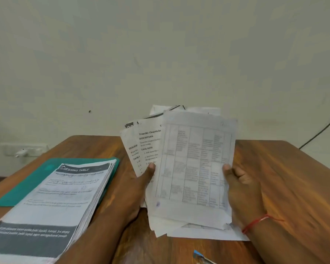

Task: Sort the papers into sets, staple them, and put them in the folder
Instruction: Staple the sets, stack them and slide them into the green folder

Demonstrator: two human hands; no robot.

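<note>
Both hands held a fan of loose papers (194, 164) mid-frame, just above the wooden surface (284, 178). Left hand (141, 180) grip: thumb pinched over the sheets' left edge, fingers hidden behind. Right hand (240, 185) grip: closed the same way on the right edge.

Risk: the fan was uneven & the btm sheets sagged toward the surface, so a slack pinch could drop pgs or mix sets.

Legible: "Transfer Chopsticks", "DESCRIPTION", "TASK GOAL". The front sheet's table was too blurred to read.

Lower left, a paper stack (51, 197) headed "…RESSING TABLE" lay on the teal folder (27, 183).
</note>
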